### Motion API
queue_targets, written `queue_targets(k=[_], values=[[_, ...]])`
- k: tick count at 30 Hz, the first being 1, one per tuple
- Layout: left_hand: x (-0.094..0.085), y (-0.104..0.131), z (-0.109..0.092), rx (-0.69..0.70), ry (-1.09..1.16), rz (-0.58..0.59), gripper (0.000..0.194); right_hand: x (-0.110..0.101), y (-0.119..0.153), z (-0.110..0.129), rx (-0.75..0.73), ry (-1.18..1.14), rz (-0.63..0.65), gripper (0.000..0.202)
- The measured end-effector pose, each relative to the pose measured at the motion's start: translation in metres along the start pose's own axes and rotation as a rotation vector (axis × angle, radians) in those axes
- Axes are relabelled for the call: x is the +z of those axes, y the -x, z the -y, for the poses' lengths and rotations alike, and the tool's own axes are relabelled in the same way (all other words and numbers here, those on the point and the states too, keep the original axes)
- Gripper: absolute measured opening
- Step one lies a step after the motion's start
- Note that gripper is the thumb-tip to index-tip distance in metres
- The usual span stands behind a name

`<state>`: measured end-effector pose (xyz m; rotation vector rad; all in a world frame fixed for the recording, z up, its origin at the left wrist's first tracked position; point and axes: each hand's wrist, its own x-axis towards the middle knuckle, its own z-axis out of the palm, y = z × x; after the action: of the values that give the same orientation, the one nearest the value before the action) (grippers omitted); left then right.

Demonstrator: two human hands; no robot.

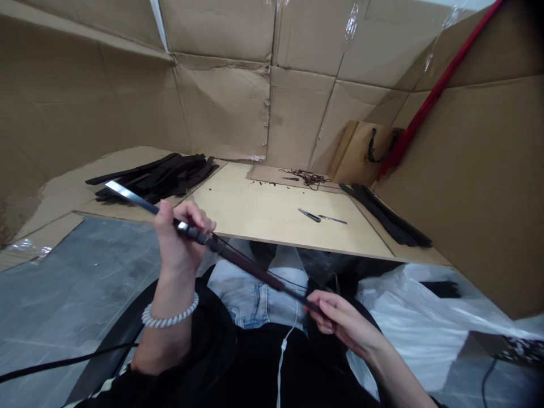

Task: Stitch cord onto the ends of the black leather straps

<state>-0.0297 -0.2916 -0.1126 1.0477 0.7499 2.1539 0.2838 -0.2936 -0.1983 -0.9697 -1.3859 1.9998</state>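
A long, thin dark strip [250,266] runs diagonally above my lap, its upper left part flat and shiny like metal. My left hand [181,232] is closed around it near the shiny part, beside some small metallic fittings. My right hand [335,317] pinches the lower right end between thumb and fingers. A thin dark cord hangs alongside the strip between my hands. On the pale board [255,209] beyond lie small snips [309,215] and, touching or close to them, a slim metal tool [332,219].
Dark strips [157,175] are piled at the left of the table, with more strips [386,215] at the right. Tangled dark cord [312,178] lies at the back near a brown paper bag [361,150]. Cardboard walls [225,107] surround the table. White plastic [403,317] lies at lower right.
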Motion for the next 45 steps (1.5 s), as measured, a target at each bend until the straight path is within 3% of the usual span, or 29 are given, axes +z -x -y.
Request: queue_targets(k=[4, 6, 9, 11, 14, 16, 18, 20, 22, 24, 26, 28, 30, 32, 34, 37, 39, 41, 45], values=[[-0.001, -0.001, 0.005, -0.081, -0.051, -0.080, 0.053, -0.006, -0.001, 0.001, -0.233, 0.187, -0.158, 0.040], [-0.001, 0.000, 0.006, -0.029, -0.033, -0.085, 0.051, -0.009, -0.001, -0.002, -0.141, 0.174, -0.103, 0.041], [-0.003, 0.001, 0.006, 0.082, 0.006, -0.007, 0.056, -0.009, -0.002, -0.007, 0.120, 0.111, 0.108, 0.065], [-0.006, -0.001, 0.007, 0.117, -0.020, -0.006, 0.055, -0.007, -0.003, -0.008, 0.133, 0.125, 0.132, 0.069], [-0.011, -0.003, 0.009, 0.136, -0.099, -0.121, 0.046, -0.006, -0.003, -0.004, -0.052, 0.114, -0.026, 0.044], [-0.013, -0.004, 0.011, 0.086, -0.110, -0.218, 0.041, -0.006, -0.002, -0.001, -0.184, 0.111, -0.150, 0.041], [-0.012, -0.004, 0.012, 0.044, -0.063, -0.285, 0.038, -0.006, -0.001, -0.001, -0.222, 0.099, -0.197, 0.042], [-0.010, -0.002, 0.012, 0.058, 0.000, -0.265, 0.041, -0.004, -0.001, -0.003, -0.099, 0.078, -0.071, 0.043], [-0.009, -0.001, 0.010, 0.112, 0.041, -0.187, 0.045, -0.001, -0.001, -0.006, 0.078, 0.087, 0.109, 0.056], [-0.010, -0.001, 0.007, 0.153, 0.073, -0.101, 0.048, 0.003, -0.002, -0.007, 0.143, 0.138, 0.180, 0.070], [-0.012, -0.003, 0.004, 0.129, 0.097, 0.004, 0.050, 0.006, -0.003, -0.006, 0.052, 0.207, 0.097, 0.064], [-0.012, -0.004, 0.003, 0.054, 0.089, 0.067, 0.052, 0.006, -0.003, -0.004, -0.164, 0.338, -0.074, 0.048], [-0.012, -0.004, 0.004, -0.011, 0.059, 0.027, 0.050, 0.003, -0.002, -0.001, -0.427, 0.528, -0.247, 0.036], [-0.010, -0.003, 0.006, 0.004, 0.039, -0.052, 0.048, -0.001, -0.001, 0.001, -0.565, 0.645, -0.329, 0.030], [-0.008, -0.002, 0.008, 0.072, 0.035, -0.067, 0.050, -0.003, -0.002, 0.000, -0.417, 0.582, -0.247, 0.037], [-0.007, -0.001, 0.006, 0.172, 0.030, -0.017, 0.056, -0.004, -0.006, -0.004, 0.029, 0.400, 0.055, 0.066], [-0.008, -0.002, 0.005, 0.191, 0.013, -0.012, 0.055, -0.004, -0.008, -0.008, 0.095, 0.372, 0.150, 0.072], [-0.010, -0.005, 0.005, 0.169, -0.018, -0.049, 0.051, -0.004, -0.009, -0.011, -0.056, 0.403, 0.050, 0.059], [-0.013, -0.009, 0.010, 0.075, -0.088, -0.231, 0.047, -0.007, -0.008, -0.013, -0.426, 0.511, -0.303, 0.035]])
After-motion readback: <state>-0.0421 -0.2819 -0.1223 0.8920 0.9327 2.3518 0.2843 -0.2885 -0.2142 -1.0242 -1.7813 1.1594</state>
